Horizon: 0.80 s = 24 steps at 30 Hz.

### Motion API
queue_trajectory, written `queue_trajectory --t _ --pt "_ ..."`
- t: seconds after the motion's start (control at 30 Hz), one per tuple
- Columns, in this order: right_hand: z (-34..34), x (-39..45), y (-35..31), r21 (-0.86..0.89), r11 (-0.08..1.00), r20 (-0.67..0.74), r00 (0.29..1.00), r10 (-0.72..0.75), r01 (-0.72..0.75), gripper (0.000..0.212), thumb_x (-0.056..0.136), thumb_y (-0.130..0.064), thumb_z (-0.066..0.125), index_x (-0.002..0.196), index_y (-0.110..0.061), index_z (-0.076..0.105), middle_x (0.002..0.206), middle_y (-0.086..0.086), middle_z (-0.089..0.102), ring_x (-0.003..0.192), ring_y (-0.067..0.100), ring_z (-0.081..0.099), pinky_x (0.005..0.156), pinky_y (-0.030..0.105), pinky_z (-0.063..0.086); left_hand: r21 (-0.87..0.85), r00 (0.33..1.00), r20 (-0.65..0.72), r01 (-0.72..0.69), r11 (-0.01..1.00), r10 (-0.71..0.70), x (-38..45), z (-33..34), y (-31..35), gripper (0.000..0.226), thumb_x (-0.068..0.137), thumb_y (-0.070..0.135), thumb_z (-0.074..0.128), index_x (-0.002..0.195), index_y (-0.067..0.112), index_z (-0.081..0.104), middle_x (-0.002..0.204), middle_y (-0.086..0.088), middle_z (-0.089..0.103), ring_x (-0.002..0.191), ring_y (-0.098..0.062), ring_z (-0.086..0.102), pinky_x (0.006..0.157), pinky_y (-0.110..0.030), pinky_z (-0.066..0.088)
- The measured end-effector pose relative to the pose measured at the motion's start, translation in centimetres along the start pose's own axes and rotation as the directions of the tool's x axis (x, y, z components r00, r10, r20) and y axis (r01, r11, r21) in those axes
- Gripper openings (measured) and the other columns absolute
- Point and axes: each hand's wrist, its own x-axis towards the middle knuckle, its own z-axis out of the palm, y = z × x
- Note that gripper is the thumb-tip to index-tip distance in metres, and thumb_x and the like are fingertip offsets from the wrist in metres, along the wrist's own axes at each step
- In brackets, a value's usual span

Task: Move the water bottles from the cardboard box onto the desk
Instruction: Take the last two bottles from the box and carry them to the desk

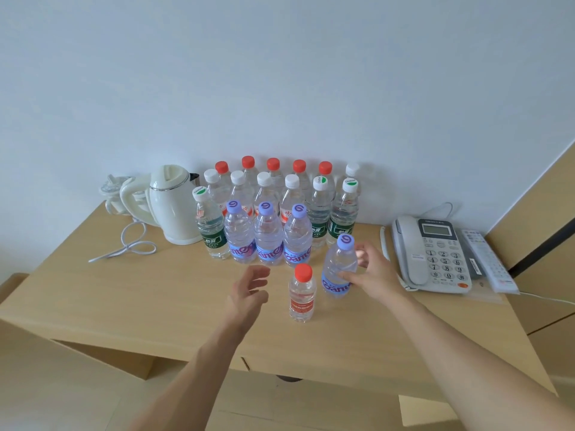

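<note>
Near the lower centre of the frame, our left hand (pixel 249 289) hovers with fingers spread, holding nothing, just left of the red-capped bottle (pixel 301 293) standing alone on the desk (pixel 124 300). Right of it, our right hand (pixel 371 272) wraps the purple-capped bottle (pixel 339 265), tilted slightly. We should set it upright beside the purple row (pixel 267 236), then let go gently. The cardboard box is out of view.

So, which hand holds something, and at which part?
The right hand holds the purple-capped bottle around its middle. The left hand holds nothing.
</note>
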Motion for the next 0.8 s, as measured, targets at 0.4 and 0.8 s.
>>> queue_trajectory --t 0.4,0.8 --pt "2.8 5.8 -1.5 0.147 0.989 -0.036 0.999 -0.011 0.016 0.056 0.073 -0.011 0.087 0.116 -0.026 0.054 0.101 -0.015 0.056 0.102 0.017 0.055 0.087 0.056 0.055 0.038 0.998 -0.066 0.018 0.999 -0.015 -1.4 -2.0 -0.9 0.054 0.057 0.012 0.048 0.107 0.024 0.065 0.115 0.012 0.068 0.106 -0.011 0.066 0.090 -0.034 0.052" --pt "2.7 7.0 -1.8 0.132 0.991 -0.084 0.996 -0.011 0.022 0.051 0.074 -0.015 0.087 0.114 -0.024 0.058 0.097 -0.018 0.053 0.097 0.017 0.056 0.084 0.055 0.057 0.025 0.998 -0.064 0.024 0.999 -0.022 -0.2 -1.9 -0.9 0.047 0.065 0.016 0.053 0.108 0.028 0.066 0.113 0.017 0.069 0.105 -0.007 0.066 0.080 -0.015 0.051"
